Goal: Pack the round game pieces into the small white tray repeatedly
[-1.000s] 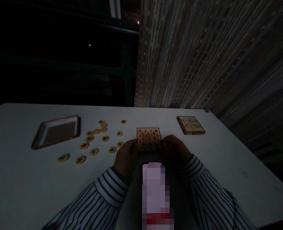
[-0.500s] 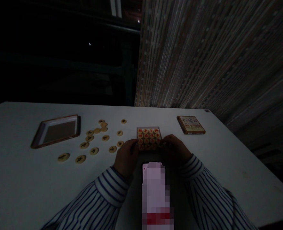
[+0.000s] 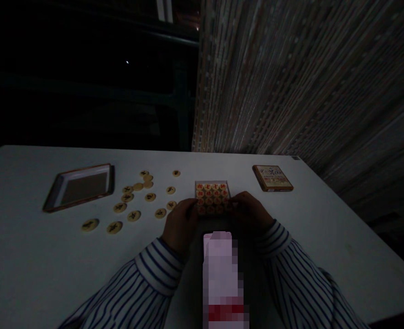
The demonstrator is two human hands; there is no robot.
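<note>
A small shallow box (image 3: 212, 182) sits on the table in front of me, filled with rows of round Chinese chess pieces (image 3: 208, 193) with red characters. My left hand (image 3: 181, 226) grips the box's left side, its fingers bent and partly in shadow. At the opposite side my right hand (image 3: 251, 211) is closed on the box's right edge, with the fingertips dark and hard to make out. Left of the box lie several loose Chinese chess pieces (image 3: 133, 215) with black characters, a few of them showing blank faces.
An open tray-like box lid (image 3: 60, 174) lies at the left of the white table (image 3: 44, 256). A closed, printed box (image 3: 273, 178) lies at the right. Between my forearms is a lit phone (image 3: 220, 269), partly blurred out. Behind the table hangs a string curtain (image 3: 243, 91).
Both hands stay at the sides of the box, and the pieces lie as before. Only a very slight shift of the view shows.
</note>
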